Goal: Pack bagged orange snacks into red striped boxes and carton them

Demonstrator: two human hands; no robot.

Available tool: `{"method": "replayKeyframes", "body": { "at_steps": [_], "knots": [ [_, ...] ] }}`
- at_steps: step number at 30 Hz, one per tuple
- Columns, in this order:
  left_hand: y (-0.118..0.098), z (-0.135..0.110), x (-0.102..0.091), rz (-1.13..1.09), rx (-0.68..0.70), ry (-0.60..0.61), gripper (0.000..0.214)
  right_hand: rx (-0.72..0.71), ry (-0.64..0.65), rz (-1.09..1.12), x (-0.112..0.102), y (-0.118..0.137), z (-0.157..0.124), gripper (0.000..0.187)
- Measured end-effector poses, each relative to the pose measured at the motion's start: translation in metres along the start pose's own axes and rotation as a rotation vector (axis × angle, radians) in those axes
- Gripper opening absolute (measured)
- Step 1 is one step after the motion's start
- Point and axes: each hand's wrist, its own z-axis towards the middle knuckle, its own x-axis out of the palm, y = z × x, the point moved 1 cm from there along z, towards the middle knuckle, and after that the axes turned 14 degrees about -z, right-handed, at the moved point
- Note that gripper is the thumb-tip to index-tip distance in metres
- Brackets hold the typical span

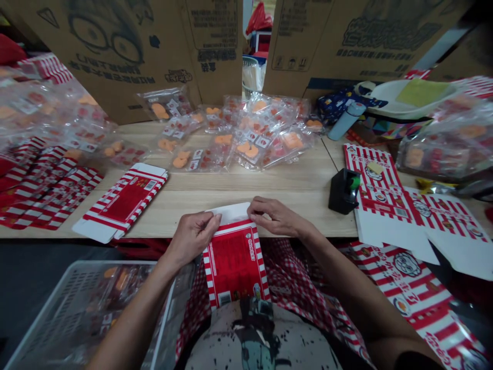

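Note:
A flat red-and-white striped paperboard carton [234,264] hangs over the front edge of the wooden table [246,192], its white flap [229,211] lying on the tabletop. My left hand [191,237] pinches the carton's left side near the flap. My right hand [277,217] grips its upper right edge, fingers curled over the white flap. The lower part of the carton rests against my patterned apron and shirt.
Clear bags of orange pieces [246,136] cover the table's back. Flat striped cartons [121,203] lie left, more [385,195] right, beside a black tape dispenser [344,191]. Cardboard sheets [115,46] stand behind. A white plastic crate [77,313] sits low left.

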Motion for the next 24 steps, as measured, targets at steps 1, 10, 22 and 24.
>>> {"method": "replayKeyframes", "body": {
  "at_steps": [1,10,22,24],
  "knots": [
    [0.0,0.0,0.0,0.015,0.009,-0.01,0.047,-0.017,0.032,0.018,-0.002,-0.001,0.003,0.013],
    [0.011,-0.008,0.01,-0.174,0.033,-0.223,0.029,0.085,0.161,0.091,-0.003,-0.011,0.019,0.013],
    [0.025,-0.039,0.042,-0.41,-0.072,-0.635,0.032,0.379,-0.536,0.295,0.068,0.03,-0.013,0.018],
    [0.025,-0.039,0.039,-0.487,-0.109,-0.538,0.036,0.342,-0.503,0.248,0.06,0.025,-0.015,0.016]
  ]
}}
